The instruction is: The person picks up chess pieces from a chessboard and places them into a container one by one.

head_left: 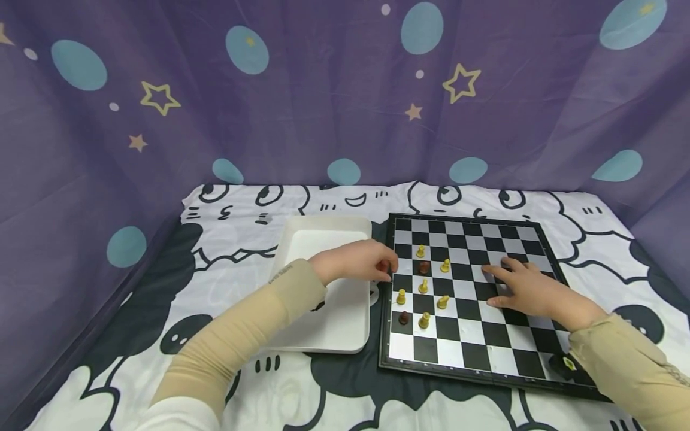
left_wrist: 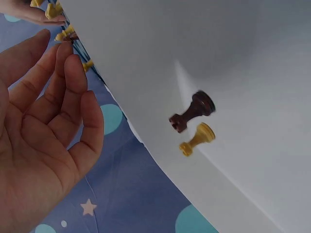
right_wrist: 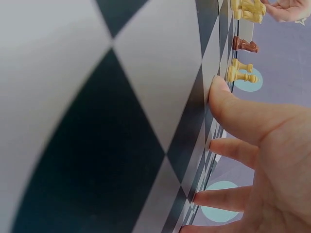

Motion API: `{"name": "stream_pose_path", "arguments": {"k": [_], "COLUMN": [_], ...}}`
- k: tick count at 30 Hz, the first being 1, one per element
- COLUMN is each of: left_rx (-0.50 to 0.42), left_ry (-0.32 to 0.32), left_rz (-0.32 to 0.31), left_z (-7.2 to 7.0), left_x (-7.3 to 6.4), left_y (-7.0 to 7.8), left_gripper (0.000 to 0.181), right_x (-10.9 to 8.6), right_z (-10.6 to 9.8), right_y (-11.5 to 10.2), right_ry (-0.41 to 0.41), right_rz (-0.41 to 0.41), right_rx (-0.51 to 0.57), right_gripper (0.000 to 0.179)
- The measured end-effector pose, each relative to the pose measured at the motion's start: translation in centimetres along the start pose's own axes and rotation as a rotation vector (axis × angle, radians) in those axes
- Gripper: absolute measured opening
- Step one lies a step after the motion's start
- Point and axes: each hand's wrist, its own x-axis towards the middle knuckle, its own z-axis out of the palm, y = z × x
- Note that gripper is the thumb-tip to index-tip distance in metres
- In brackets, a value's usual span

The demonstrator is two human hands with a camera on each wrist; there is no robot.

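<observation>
Eight small yellow or brown chess pieces [head_left: 423, 286] sit on the black-and-white checkered board [head_left: 471, 331]; left hand [head_left: 361, 260] empty, fingers loosely bent near its edge; right hand [head_left: 525, 290] spread on it; best pinch pieces singly, sparing neighbours.

Six yellow chess pieces [head_left: 424, 321] and two brown chess pieces [head_left: 404, 318] stand on the left part of a flat, black-framed chessboard [head_left: 477, 356]. Just left of the chessboard, a shallow white tray [head_left: 345, 323] holds a dark brown piece [left_wrist: 193, 111] beside a yellow piece [left_wrist: 197, 139].
</observation>
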Motion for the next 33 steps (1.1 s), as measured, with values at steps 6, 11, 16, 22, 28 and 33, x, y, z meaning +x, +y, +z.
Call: {"name": "stream_pose_path", "arguments": {"k": [6, 11, 16, 22, 28, 33], "left_rx": [0.005, 0.005, -0.009, -0.01, 0.009, 0.023], "left_ry": [-0.023, -0.039, -0.05, -0.069, -0.082, -0.094], "left_rz": [0.014, 0.013, 0.019, 0.01, 0.024, 0.045], "left_z": [0.0, 0.2, 0.2, 0.5, 0.8, 0.8], "left_x": [0.1, 0.2, 0.2, 0.3, 0.4, 0.4], "left_y": [0.7, 1.1, 1.3, 1.5, 1.8, 2.0], "left_gripper": [0.018, 0.017, 0.019, 0.02, 0.02, 0.02], "right_x": [0.0, -0.1, -0.1, -0.1, -0.2, -0.2], "right_z": [0.0, 0.0, 0.0, 0.1, 0.1, 0.2], "right_y": [0.0, 0.0, 0.0, -0.1, -0.1, 0.0], "right_ry": [0.005, 0.003, 0.006, 0.012, 0.022, 0.025], "right_rz": [0.0, 0.001, -0.002, -0.007, -0.015, -0.015], "right_rx": [0.002, 0.002, 0.001, 0.005, 0.012, 0.01], "right_gripper": [0.08, 0.08, 0.08, 0.078, 0.076, 0.077]}}
